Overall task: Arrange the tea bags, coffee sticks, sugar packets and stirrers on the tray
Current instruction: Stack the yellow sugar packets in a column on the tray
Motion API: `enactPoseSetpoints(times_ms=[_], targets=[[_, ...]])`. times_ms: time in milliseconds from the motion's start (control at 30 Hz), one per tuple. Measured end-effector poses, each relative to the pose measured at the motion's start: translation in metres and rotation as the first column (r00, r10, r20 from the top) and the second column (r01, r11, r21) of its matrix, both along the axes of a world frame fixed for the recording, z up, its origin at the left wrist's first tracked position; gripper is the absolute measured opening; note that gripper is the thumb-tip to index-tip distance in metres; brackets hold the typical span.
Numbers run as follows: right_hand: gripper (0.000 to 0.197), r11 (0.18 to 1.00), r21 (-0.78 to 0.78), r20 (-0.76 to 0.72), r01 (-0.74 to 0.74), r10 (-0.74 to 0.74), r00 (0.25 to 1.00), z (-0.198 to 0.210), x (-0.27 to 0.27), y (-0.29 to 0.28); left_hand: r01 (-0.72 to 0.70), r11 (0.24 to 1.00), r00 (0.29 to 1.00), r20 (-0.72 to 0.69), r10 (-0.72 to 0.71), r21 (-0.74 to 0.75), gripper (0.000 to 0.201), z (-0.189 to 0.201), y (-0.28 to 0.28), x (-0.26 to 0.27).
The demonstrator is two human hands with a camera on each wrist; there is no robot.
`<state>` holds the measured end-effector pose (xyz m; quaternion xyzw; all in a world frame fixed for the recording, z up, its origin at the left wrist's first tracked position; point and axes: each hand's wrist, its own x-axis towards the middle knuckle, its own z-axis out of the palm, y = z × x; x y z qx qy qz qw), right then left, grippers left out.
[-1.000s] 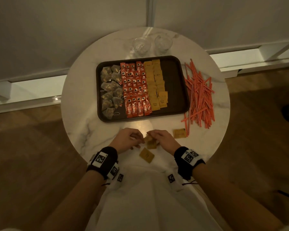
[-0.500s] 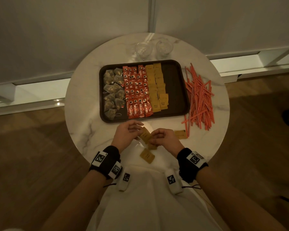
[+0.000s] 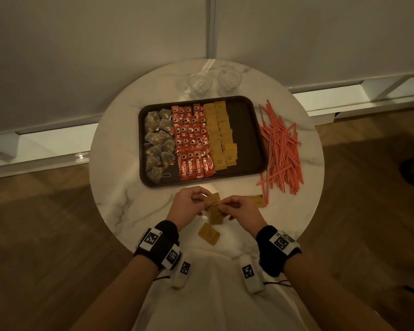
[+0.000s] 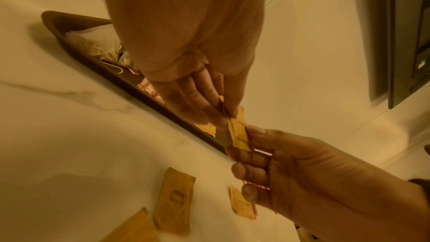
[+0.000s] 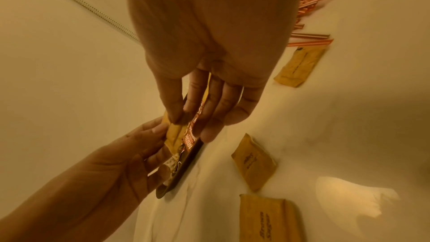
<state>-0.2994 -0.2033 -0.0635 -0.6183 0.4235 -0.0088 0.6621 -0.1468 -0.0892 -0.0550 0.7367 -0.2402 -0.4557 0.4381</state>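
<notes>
Tan sugar packet (image 3: 213, 203), half hidden, pinched by left hand (image 3: 188, 206) and right hand (image 3: 240, 212).

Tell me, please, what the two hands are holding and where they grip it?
Both hold brown sugar packets: the left hand pinches the upper end, the right hand the lower end, with fingertips.

"NESCAFE CLASSIC" legible on red coffee sticks (image 3: 193, 144) at tray centre; "Brown Sugar" printed on loose sugar packet (image 5: 270, 219) at 5 o'clock in right wrist view; other print illegible.
</notes>
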Motion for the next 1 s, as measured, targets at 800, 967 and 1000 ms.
enactPoseSetpoints(times_ms=[800,967,1000], targets=[[0.013,0.998,-0.066,0.018,0.010,-0.009,1.000,0.000,0.021,-0.025,0.042,0.999,0.998,0.038,-0.043,0.032,0.003,-0.014,-0.024,0.017],[0.010,0.995,-0.096,-0.041,-0.014,0.010,0.999,-0.008,0.019,-0.029,0.014,0.997,0.999,0.031,-0.017,0.079,0.016,-0.023,-0.026,0.018],[0.008,0.995,-0.100,-0.056,-0.018,0.012,0.998,-0.010,0.018,-0.030,-0.002,0.993,1.000,0.006,0.002,0.116,0.022,-0.025,-0.026,0.019]])
